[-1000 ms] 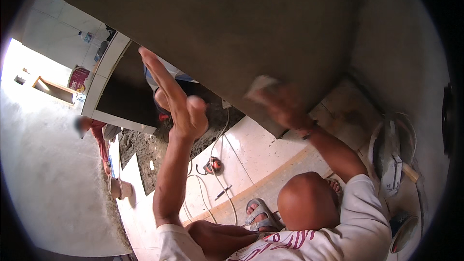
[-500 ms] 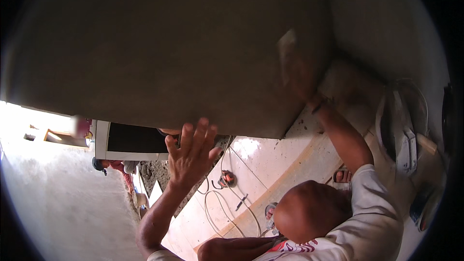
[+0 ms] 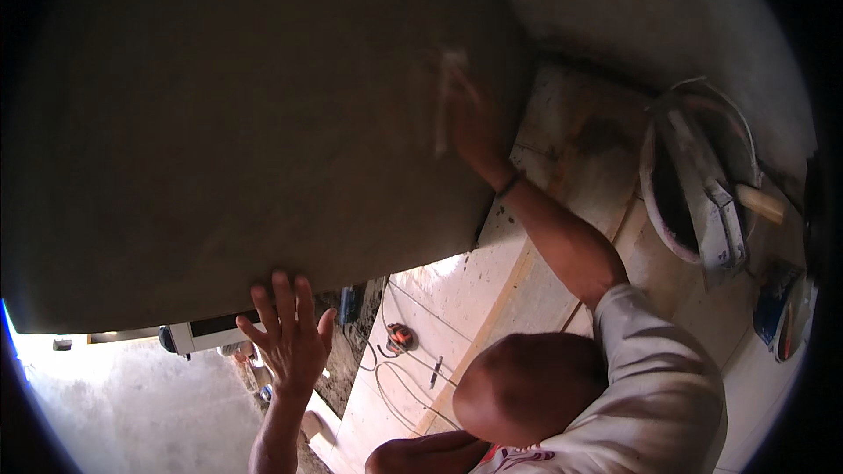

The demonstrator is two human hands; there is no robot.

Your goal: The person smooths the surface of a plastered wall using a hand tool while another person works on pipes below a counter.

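Note:
A broad dark grey surface point(image 3: 237, 149), plastered-looking, fills the upper left. My right hand point(image 3: 474, 127) is closed around a pale, flat-edged tool point(image 3: 445, 101) held against or close to that surface. Motion blur and shade hide the tool's exact kind. A dark band circles my right wrist. At the surface's lower edge my left hand point(image 3: 290, 342) is open and holds nothing, its fingers spread upward. Those fingertips overlap the edge; whether they touch it I cannot tell.
A bucket point(image 3: 654, 197) at right holds a long pale metal tool point(image 3: 702, 184); a wooden handle point(image 3: 760, 203) lies beside it. A blue packet point(image 3: 773, 303) sits nearer. On the tiled floor point(image 3: 457, 298) lie an orange-black device point(image 3: 401, 338), a cable point(image 3: 391, 399) and a thin dark stick point(image 3: 436, 372).
My right hand and its tool appear further left. The left hand appears lower and further left, fingers still spread. The view has shifted, and the person at far left is now mostly hidden.

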